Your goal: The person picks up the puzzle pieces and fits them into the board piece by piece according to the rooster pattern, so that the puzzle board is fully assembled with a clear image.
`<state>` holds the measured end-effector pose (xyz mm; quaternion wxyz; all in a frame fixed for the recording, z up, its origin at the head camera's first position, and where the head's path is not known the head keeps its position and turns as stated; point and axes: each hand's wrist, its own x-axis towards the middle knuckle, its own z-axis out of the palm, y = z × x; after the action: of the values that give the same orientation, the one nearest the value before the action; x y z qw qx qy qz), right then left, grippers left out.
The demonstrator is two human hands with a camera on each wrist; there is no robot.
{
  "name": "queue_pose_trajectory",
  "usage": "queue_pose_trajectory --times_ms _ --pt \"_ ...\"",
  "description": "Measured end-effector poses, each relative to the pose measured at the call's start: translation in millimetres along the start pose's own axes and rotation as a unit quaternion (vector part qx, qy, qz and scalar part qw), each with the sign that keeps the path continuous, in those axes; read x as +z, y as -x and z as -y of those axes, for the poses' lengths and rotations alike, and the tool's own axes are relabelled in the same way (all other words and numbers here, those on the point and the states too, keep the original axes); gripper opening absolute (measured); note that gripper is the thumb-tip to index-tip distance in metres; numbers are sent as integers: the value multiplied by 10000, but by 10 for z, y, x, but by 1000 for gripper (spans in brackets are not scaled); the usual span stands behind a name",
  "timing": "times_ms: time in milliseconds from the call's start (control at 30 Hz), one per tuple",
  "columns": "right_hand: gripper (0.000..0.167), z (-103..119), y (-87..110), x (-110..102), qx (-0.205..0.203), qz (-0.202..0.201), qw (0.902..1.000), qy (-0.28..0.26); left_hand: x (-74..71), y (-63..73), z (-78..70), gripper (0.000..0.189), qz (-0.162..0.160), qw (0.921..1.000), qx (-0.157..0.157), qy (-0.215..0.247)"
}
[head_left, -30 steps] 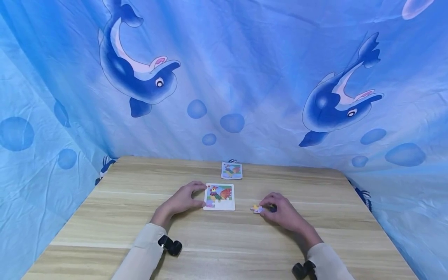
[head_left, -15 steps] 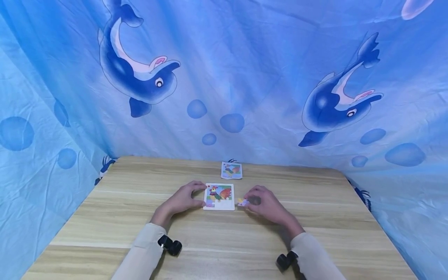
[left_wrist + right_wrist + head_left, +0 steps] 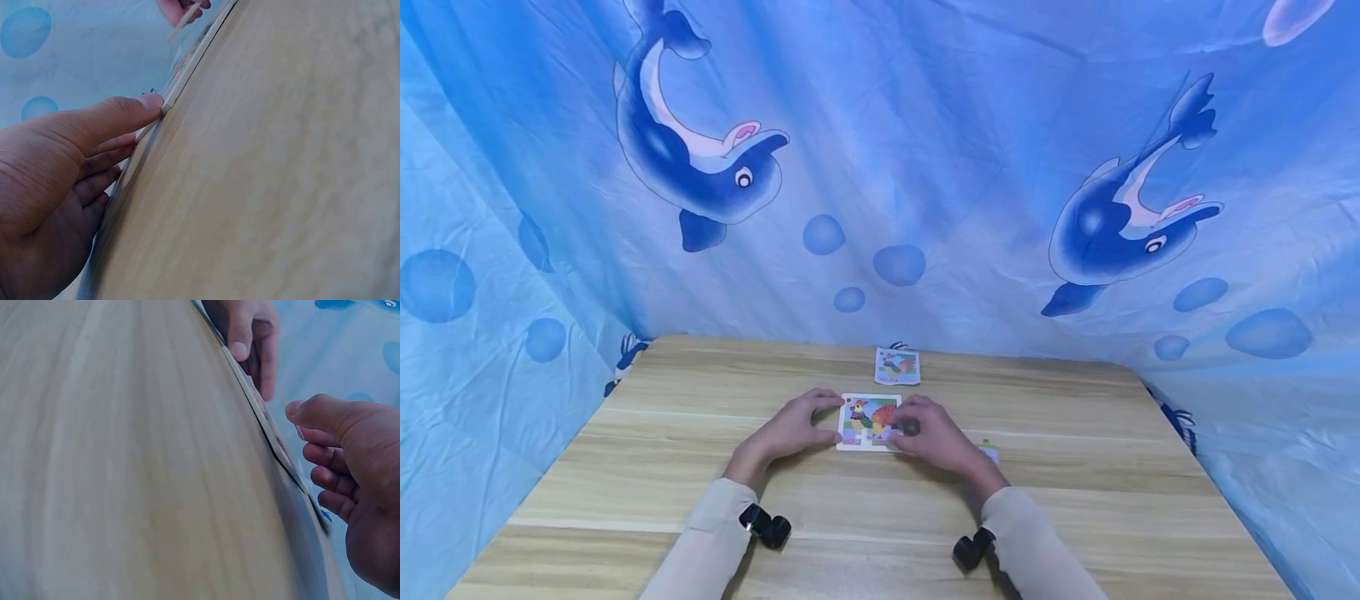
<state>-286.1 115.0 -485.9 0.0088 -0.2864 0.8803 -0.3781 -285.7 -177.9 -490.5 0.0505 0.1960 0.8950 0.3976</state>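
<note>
A rooster jigsaw in a white-rimmed puzzle board (image 3: 865, 447) lies flat on the table. My left hand (image 3: 790, 429) holds the board's left side, thumb at the near corner and a finger at the far one. Over the lower right of the picture, my right hand (image 3: 934, 435) pinches a puzzle piece (image 3: 184, 24) between thumb and fingers. The left wrist view shows that piece tilted, above the board's surface. My right fingers cover part of the board's right edge in the head view.
A card (image 3: 897, 367) with the same rooster picture lies behind the board. Another puzzle piece (image 3: 990, 452) rests on the wooden table (image 3: 865, 533), partly hidden by my right wrist. A blue dolphin-print curtain (image 3: 925, 167) hangs behind the table.
My right hand has moved left with the puzzle piece, from beside the board to over its lower right. Another piece has come into sight behind that wrist. My left hand stays put.
</note>
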Motion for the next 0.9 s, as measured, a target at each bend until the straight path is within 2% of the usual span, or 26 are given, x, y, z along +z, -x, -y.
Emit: queue_pose_trajectory --times_ms 267,900 --pt "24 35 -72 122 77 223 9995 208 -5 -3 -1 66 13 10000 -17 7" --pt "21 39 -120 176 -37 95 9988 469 -21 6 -44 65 36 9999 -68 81"
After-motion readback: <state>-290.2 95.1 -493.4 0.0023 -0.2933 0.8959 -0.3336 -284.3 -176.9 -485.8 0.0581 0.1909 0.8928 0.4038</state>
